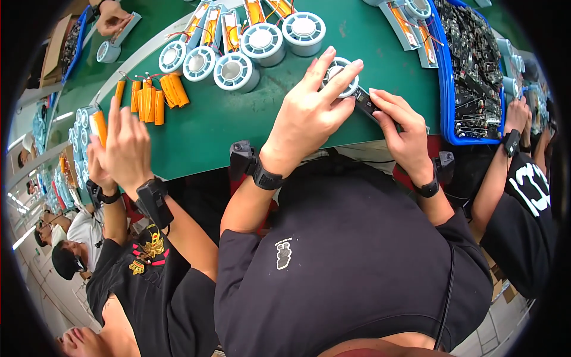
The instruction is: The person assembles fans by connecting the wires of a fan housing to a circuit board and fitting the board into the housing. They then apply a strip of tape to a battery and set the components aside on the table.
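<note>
At the table's near edge, my left hand (312, 113) is closed around the round head of a light-blue handheld fan housing (340, 78), its fingers spread over the grille. A narrow black circuit board (364, 102) extends from that head toward the lower right. My right hand (405, 126) pinches the board's far end between thumb and fingers; what lies under the fingertips is hidden. Beyond my hands stand several light-blue fan housings (260, 40), with orange battery cells (232, 31) and thin wires in their handles.
A blue bin (445, 113) full of small black circuit boards stands to the right. Loose orange cells (148, 102) lie left on the green table (208, 128). More fan housings (410, 27) lie at the back right. A co-worker's hands (128, 143) are close on my left; another person (517, 220) sits right.
</note>
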`<state>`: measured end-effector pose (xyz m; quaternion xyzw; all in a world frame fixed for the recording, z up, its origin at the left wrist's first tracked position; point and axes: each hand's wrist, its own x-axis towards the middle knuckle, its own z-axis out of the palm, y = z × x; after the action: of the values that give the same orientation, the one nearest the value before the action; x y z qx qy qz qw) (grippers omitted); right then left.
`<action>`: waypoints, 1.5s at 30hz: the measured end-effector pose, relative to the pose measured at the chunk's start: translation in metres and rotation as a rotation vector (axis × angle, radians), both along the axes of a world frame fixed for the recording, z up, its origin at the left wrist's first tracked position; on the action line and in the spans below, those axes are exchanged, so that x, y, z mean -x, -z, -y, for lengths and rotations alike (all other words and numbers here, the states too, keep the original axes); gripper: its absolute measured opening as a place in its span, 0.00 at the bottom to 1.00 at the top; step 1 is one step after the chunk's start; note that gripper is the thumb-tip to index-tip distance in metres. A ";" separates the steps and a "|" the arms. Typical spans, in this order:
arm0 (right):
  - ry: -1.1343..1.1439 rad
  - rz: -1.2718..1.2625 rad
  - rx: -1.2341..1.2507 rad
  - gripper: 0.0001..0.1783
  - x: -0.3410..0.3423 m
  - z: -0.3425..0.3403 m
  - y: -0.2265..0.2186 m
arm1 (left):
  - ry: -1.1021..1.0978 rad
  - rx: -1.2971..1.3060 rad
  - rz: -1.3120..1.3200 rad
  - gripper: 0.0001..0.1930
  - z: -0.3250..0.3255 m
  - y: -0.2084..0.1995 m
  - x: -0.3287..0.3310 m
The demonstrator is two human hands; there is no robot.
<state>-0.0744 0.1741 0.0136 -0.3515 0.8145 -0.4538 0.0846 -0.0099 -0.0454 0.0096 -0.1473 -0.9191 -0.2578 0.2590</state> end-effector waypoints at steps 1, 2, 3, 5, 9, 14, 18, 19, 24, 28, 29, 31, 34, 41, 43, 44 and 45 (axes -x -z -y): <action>0.012 0.015 0.016 0.19 -0.003 0.002 0.004 | -0.001 0.015 -0.008 0.02 0.001 0.000 0.000; 0.025 0.029 0.032 0.19 -0.005 0.004 0.007 | -0.001 0.031 -0.016 0.02 0.002 -0.002 0.000; 0.038 0.042 0.049 0.19 -0.005 0.006 0.008 | -0.002 0.049 -0.025 0.04 0.002 -0.004 0.000; 0.034 0.088 0.050 0.19 -0.001 0.005 0.009 | -0.010 0.055 0.015 0.04 0.002 -0.012 0.004; 0.011 0.194 0.082 0.20 0.004 0.000 0.008 | -0.018 0.090 0.094 0.04 -0.001 -0.022 0.008; -0.029 0.345 0.111 0.20 0.001 -0.011 0.005 | -0.022 0.116 0.052 0.03 -0.006 -0.024 0.005; -0.040 0.416 0.084 0.20 0.013 -0.011 0.008 | 0.102 0.113 0.107 0.04 0.005 -0.026 0.026; -0.043 0.433 0.067 0.20 0.012 -0.011 0.007 | 0.165 0.107 0.156 0.05 0.008 -0.029 0.029; -0.026 0.423 0.384 0.20 0.010 -0.007 0.032 | 0.200 0.170 0.363 0.05 0.013 -0.071 0.042; -0.130 0.507 0.875 0.24 0.003 -0.009 0.038 | 0.053 0.150 0.208 0.06 0.029 -0.126 0.083; -0.077 0.437 0.735 0.24 -0.001 -0.011 0.038 | 0.050 0.122 0.205 0.07 0.048 -0.137 0.103; 0.060 0.309 0.468 0.24 -0.005 -0.013 0.040 | -0.006 0.020 0.202 0.07 0.075 -0.151 0.146; 0.023 -0.029 0.394 0.20 -0.004 -0.002 0.025 | -0.309 0.096 0.000 0.07 0.145 -0.138 0.209; 0.297 0.176 0.657 0.10 -0.011 -0.031 0.039 | -0.791 0.247 0.416 0.13 0.285 -0.035 0.282; 0.435 0.271 0.757 0.08 -0.002 -0.024 0.042 | -0.707 0.164 0.600 0.17 0.335 -0.024 0.274; 0.416 0.351 0.788 0.08 0.004 -0.022 0.043 | -0.699 0.162 0.623 0.17 0.336 -0.024 0.286; 0.440 0.418 0.803 0.07 0.005 -0.028 0.047 | -0.718 0.417 0.668 0.21 0.299 -0.038 0.313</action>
<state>-0.0798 0.2017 -0.0330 -0.0777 0.5962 -0.7990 0.0062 -0.3232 -0.3445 0.0474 0.2185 -0.9758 0.0024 -0.0108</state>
